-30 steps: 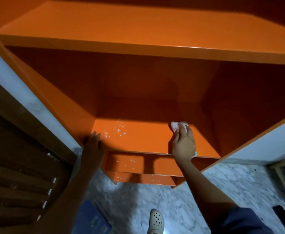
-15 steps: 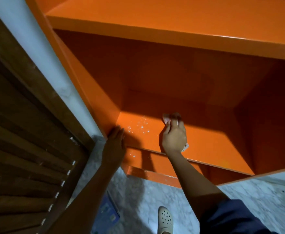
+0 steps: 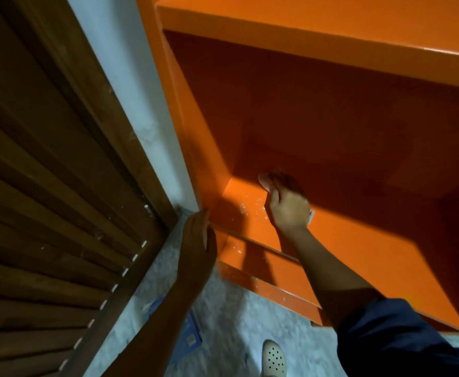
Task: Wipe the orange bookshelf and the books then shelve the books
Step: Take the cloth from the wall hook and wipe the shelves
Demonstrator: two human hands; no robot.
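Orange bookshelf [image 3: 331,118], seemingly rigid and slick-painted beside the wall [image 3: 130,77], is braced at its left edge by a flat, straight-fingered left hand [image 3: 195,240] while the right hand [image 3: 289,206], grip pressed together, presses a soft cloth [image 3: 311,213] onto the speck-strewn lower shelf [image 3: 359,240].

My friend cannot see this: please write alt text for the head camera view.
A right hand presses a white cloth down inside an orange bookshelf, beside white specks. The left hand rests flat on its side edge.
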